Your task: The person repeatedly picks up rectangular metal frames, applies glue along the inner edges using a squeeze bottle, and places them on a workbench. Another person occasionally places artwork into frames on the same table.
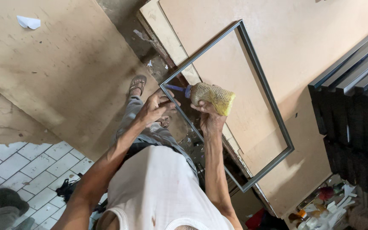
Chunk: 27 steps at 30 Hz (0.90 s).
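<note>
A thin grey metal picture frame [267, 89], rectangular and empty, stands tilted in front of me over tan boards. My left hand [155, 106] grips its near corner and edge. My right hand [209, 117] is closed around a yellow mesh-wrapped sponge-like pad [214, 97] held against the frame's inside. A small purple-blue handle or nozzle [177, 88] sticks out from the pad toward the frame corner.
Large brown boards [64, 68] lie on the left and right. Stacked dark frame mouldings [354, 85] stand at the right. My sandalled foot [137, 84] is below. White floor tiles [26, 170] at lower left, clutter [324, 204] at lower right.
</note>
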Tool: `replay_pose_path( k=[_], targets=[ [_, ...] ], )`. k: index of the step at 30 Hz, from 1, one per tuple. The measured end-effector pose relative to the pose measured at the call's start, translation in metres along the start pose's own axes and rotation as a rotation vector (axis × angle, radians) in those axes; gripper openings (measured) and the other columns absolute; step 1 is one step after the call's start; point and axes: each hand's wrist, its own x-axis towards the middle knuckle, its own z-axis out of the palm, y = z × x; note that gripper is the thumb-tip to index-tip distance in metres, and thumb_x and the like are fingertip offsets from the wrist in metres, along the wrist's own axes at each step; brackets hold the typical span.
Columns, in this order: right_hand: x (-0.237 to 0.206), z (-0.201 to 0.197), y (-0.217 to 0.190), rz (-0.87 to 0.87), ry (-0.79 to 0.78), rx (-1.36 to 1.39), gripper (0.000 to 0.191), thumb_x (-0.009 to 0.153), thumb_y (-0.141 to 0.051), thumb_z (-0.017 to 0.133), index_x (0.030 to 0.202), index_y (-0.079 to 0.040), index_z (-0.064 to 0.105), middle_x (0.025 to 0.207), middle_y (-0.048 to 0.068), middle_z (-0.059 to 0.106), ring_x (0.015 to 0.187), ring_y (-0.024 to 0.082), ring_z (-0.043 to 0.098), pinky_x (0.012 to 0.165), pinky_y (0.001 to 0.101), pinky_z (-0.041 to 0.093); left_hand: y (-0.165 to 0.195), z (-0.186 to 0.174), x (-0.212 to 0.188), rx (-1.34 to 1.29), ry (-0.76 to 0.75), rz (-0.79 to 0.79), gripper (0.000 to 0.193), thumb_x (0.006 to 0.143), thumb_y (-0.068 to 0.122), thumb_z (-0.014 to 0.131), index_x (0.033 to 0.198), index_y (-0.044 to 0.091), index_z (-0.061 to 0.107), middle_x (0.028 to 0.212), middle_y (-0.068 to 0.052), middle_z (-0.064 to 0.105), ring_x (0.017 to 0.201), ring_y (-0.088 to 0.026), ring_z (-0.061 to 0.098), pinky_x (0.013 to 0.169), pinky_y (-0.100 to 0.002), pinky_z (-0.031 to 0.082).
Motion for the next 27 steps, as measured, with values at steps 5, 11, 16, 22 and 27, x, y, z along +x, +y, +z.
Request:
replay_pose_path(
  k=[5, 11, 16, 22, 27],
  targets=[
    [-0.008, 0.021, -0.003, 0.008, -0.012, -0.007, 0.058, 0.075, 0.020, 0.059, 0.131, 0.008, 0.054, 0.103, 0.020, 0.069, 0.084, 0.026, 0.073, 0.075, 0.0470, 0.070, 0.002, -0.003, -0.005, 0.022, -0.006, 0.015, 0.043, 0.094, 0.008, 0.071, 0.130, 0.004, 0.048, 0.116, -0.017, 0.069, 0.105, -0.023, 0.072, 0.087, -0.035, 0.066],
    [-0.019, 0.050, -0.012, -0.018, -0.078, -0.035, 0.071, 0.068, 0.023, 0.058, 0.136, 0.004, 0.049, 0.127, 0.023, 0.066, 0.082, 0.023, 0.071, 0.073, 0.0412, 0.069, 0.006, -0.007, -0.013, -0.003, -0.108, 0.120, 0.039, 0.099, 0.009, 0.070, 0.131, 0.002, 0.049, 0.117, -0.020, 0.070, 0.109, -0.024, 0.071, 0.092, -0.036, 0.066],
    [-0.018, 0.055, -0.012, -0.086, -0.073, -0.105, 0.065, 0.073, 0.025, 0.061, 0.136, 0.009, 0.052, 0.127, 0.024, 0.065, 0.092, 0.025, 0.072, 0.075, 0.0375, 0.067, 0.017, -0.003, -0.015, 0.124, -0.028, 0.121, 0.042, 0.095, 0.013, 0.074, 0.128, 0.000, 0.051, 0.115, -0.016, 0.064, 0.110, -0.026, 0.070, 0.086, -0.039, 0.069],
    [-0.002, 0.048, -0.022, -0.156, -0.048, -0.141, 0.064, 0.073, 0.023, 0.062, 0.135, 0.008, 0.052, 0.122, 0.023, 0.067, 0.092, 0.026, 0.073, 0.077, 0.0403, 0.069, 0.030, 0.003, -0.017, 0.178, -0.026, 0.096, 0.049, 0.091, 0.018, 0.073, 0.132, 0.005, 0.049, 0.113, -0.013, 0.071, 0.104, -0.023, 0.075, 0.081, -0.035, 0.069],
    [0.022, 0.043, -0.041, -0.258, -0.036, -0.190, 0.059, 0.075, 0.019, 0.067, 0.131, 0.009, 0.056, 0.118, 0.021, 0.070, 0.087, 0.025, 0.073, 0.073, 0.0404, 0.069, 0.025, 0.003, -0.019, 0.207, 0.091, -0.082, 0.039, 0.093, 0.008, 0.070, 0.127, 0.002, 0.051, 0.111, -0.015, 0.072, 0.092, -0.020, 0.072, 0.069, -0.030, 0.063]
  ],
)
